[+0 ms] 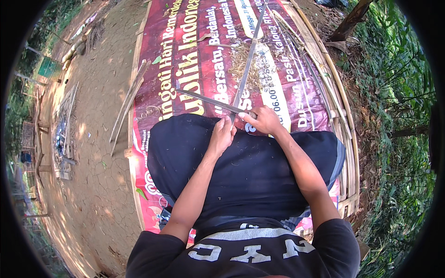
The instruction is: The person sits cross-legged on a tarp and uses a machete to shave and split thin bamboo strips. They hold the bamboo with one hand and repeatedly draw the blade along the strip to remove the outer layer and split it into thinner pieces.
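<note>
Head view: grips the near end of the strip (248, 62) in the left hand (225, 134), with fingers curled round it. Holds the knife (204, 98) by its handle in the right hand (266, 120), closed firmly, between 2 and 3 o'clock from the left hand, near but apart from it.

Extends the strip away from the left hand toward half past 12, with its long axis nearly straight ahead. Crosses that axis at a wide angle with the blade, just beyond the left fingertips, with the tip pointing between 9 and 10 o'clock. Cannot tell light contact from a slight gap at the crossing. Has the left hand nearer, directly on the strip, and the right just off its 3 o'clock side.

Sets most of the strip's length beyond both hands, between 12 and 1 o'clock, over the banner (150, 51) and the shavings (254, 73). Rests the forearms across the lap (250, 176), at 6 o'clock from the hands. Shows loose strips (317, 78) at 2 o'clock from the right hand, and sticks (129, 96) well apart from the left, between 9 and 10.
</note>
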